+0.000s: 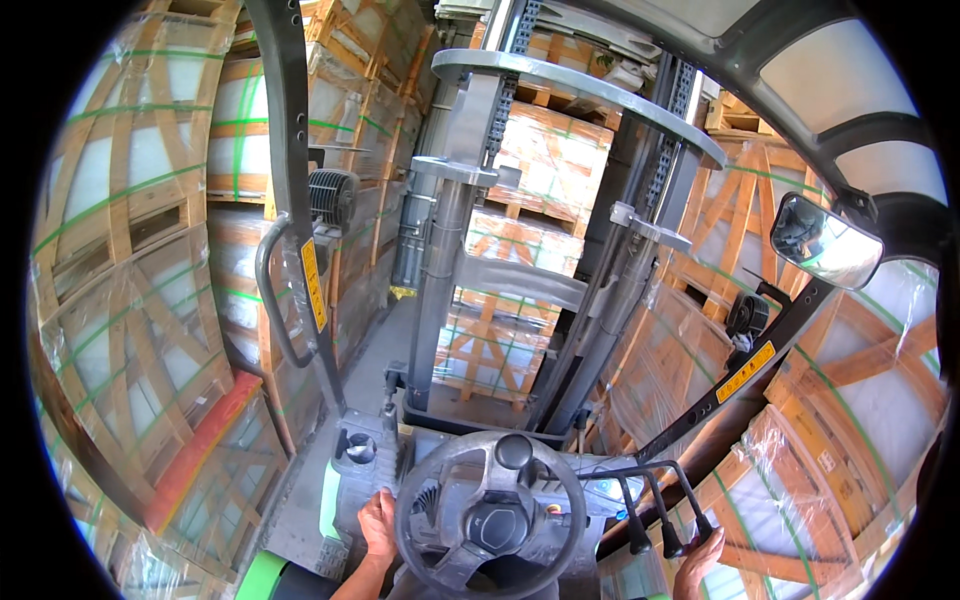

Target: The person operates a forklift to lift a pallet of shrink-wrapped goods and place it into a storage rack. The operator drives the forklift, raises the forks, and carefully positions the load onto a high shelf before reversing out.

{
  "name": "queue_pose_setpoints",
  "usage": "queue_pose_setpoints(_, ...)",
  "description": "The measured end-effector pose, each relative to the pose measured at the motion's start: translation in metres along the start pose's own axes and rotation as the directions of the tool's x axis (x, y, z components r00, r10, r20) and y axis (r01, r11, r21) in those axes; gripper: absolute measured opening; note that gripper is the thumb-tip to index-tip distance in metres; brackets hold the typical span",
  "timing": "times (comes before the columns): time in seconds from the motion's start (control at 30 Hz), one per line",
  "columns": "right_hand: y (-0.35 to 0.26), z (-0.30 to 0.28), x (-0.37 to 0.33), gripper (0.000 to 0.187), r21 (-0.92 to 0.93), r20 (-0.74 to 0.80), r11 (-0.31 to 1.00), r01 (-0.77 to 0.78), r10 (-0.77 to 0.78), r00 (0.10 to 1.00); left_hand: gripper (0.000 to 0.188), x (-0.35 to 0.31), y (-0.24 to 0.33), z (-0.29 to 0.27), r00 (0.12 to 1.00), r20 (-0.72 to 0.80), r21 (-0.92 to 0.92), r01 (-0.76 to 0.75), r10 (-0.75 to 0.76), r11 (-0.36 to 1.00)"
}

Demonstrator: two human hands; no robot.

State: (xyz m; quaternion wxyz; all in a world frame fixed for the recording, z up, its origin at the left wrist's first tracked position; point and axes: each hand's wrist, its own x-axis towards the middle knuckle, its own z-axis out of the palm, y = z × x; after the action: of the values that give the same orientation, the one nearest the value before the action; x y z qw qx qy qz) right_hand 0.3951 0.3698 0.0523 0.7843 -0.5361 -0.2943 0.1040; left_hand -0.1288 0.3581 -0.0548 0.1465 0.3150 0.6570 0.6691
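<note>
In front of me is the dark steering wheel (497, 522) of a forklift, with a round knob (514, 452) on its upper rim. My left hand (377, 522) is closed in a fist just left of the wheel's rim. What it holds, if anything, is hidden. Three black-knobbed control levers stand to the right of the wheel. My right hand (700, 560) has its fingers around the knob of the rightmost lever (704, 527). The other two levers, the middle one (671, 540) and the left one (637, 538), are untouched.
Ahead rises the grey mast (445, 270), with stacked wrapped crates (555, 165) beyond it. Tall wooden crates with green straps stand close on the left (130, 200) and right (800, 480). A mirror (826, 240) hangs at the right pillar. Grey floor (385, 350) shows ahead on the left.
</note>
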Motion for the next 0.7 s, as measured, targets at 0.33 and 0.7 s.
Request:
queue_pose_setpoints(0.33, 0.0, -0.017, -0.02, 0.055, -0.094, 0.119, 0.992, -0.08, 0.091, 0.989, 0.038, 0.003, -0.004, -0.007, 0.999, -0.035, 0.018, -0.035, 0.036, 0.999)
queue_pose_setpoints(0.7, -0.001, -0.052, -0.003, 0.054, -0.135, 0.432, 0.991, -0.004, 0.063, 0.9, 0.037, -0.007, -0.001, 0.001, 1.0, 0.007, 0.147, -0.005, 0.004, 0.989)
